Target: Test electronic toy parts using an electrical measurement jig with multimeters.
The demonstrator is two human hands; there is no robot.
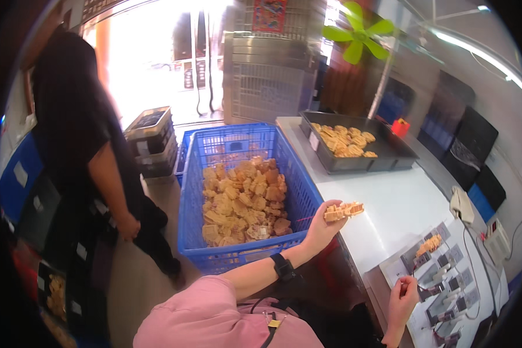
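On the far left a co-worker in dark clothes (75,145) stands beside the blue crate (238,145), heaped with tan plastic parts (243,203), low at your left within easy reach, and your left hand (322,226) pinches one tan part (343,210) at the fingertips, raised over the white table's (388,209) near-left edge. Further right, your right hand (403,296) hovers at the fixture sheet (446,272), fingers curled loosely; whether they hold anything I cannot tell, and the small pieces there are too blurred to read, while the far black tray (388,156) holds more parts.
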